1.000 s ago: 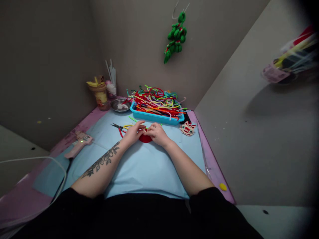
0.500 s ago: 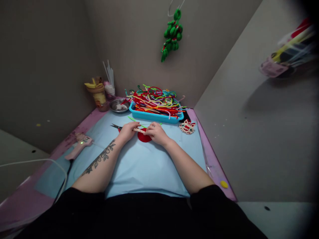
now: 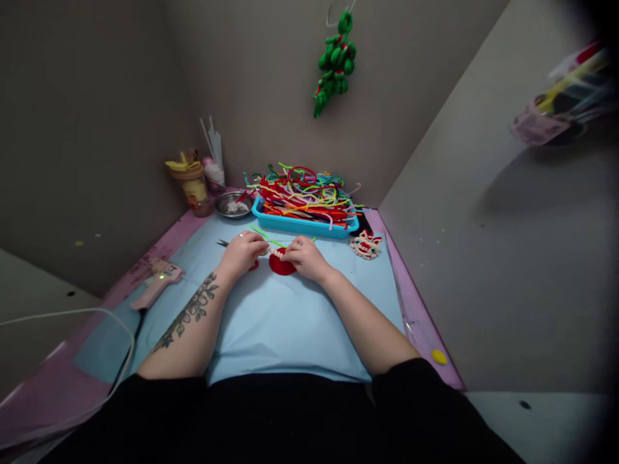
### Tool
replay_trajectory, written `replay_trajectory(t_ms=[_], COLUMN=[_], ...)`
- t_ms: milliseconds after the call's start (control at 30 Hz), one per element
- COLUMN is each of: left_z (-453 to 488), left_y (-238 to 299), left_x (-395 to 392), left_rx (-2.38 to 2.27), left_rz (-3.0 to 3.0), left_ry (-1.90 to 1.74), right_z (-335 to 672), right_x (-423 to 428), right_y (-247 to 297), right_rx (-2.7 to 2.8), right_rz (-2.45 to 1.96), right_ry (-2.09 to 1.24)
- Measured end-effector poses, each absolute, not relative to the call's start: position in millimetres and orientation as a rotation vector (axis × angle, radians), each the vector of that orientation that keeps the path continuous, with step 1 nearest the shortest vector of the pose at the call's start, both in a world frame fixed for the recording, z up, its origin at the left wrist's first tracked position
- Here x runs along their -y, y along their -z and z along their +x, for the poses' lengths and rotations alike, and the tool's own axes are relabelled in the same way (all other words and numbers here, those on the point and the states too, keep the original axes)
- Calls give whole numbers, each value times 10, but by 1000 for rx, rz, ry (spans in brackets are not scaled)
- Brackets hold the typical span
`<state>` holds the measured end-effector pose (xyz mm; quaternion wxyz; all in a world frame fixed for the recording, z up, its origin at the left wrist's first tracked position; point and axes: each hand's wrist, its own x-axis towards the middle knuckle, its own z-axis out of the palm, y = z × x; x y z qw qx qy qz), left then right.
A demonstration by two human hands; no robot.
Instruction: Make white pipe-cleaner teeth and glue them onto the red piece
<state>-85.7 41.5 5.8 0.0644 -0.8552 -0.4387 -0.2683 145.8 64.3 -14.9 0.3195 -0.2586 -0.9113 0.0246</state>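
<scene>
My left hand [image 3: 243, 252] and my right hand [image 3: 302, 256] are both closed on a short pale coiled pipe cleaner piece [image 3: 275, 251], which spans between them. Just below it a round red piece [image 3: 281, 265] lies on the light blue mat [image 3: 285, 322]. Small scissors [image 3: 223, 243] lie partly hidden behind my left hand. A thin green pipe cleaner [image 3: 258, 232] lies just beyond my fingers.
A blue tray [image 3: 304, 225] piled with coloured pipe cleaners stands at the back. A small white and red craft figure [image 3: 366, 245] lies to its right. A pink glue gun [image 3: 155, 282] with cable rests at left. A metal dish [image 3: 233, 204] and cup [image 3: 194, 183] stand back left.
My hands drew apart, baring the pale coiled piece between them, then came closer again. My left hand now covers more of the scissors.
</scene>
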Motion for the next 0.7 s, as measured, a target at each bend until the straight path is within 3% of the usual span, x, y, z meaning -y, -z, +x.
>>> replay_trajectory(t_ms=[700], left_z=[-698], left_y=[91], left_x=[-468], left_rx=[1650], left_rz=[-2724], left_ry=[651], right_z=[1454], right_x=[-656], right_y=[176], right_rx=[2374], right_rz=[-663], right_ry=[-99])
